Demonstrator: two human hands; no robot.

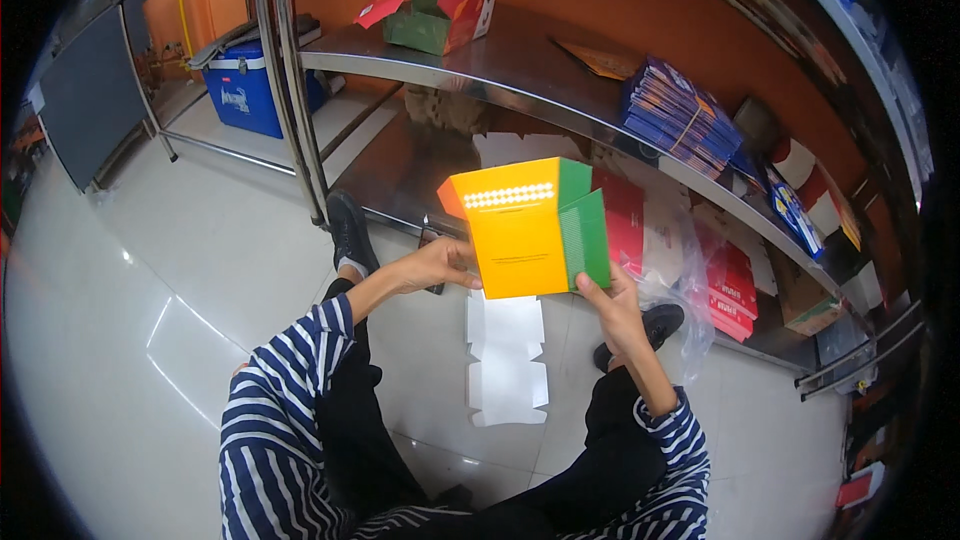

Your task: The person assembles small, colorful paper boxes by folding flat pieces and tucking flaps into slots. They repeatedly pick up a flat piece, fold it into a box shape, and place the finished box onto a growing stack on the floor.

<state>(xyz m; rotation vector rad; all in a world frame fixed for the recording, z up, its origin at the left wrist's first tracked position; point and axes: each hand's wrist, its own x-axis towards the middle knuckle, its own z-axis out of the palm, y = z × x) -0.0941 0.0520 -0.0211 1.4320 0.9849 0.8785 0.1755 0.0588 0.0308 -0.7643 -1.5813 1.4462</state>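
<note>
A hand could pass over the floor point(190, 260) left of the left shoe point(350, 230). Beyond the yellow carton point(520, 235), a steel shelf point(545, 65) blocks the way.

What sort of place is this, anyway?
Probably a storeroom or packing area, though I can't be sure: a metal shelf bears a banded blue stack, and the person is holding a yellow carton.

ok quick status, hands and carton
Left hand and right hand on carton. Carton raised, green flaps out on right. White card below. No obstruction visible at hands.
</note>
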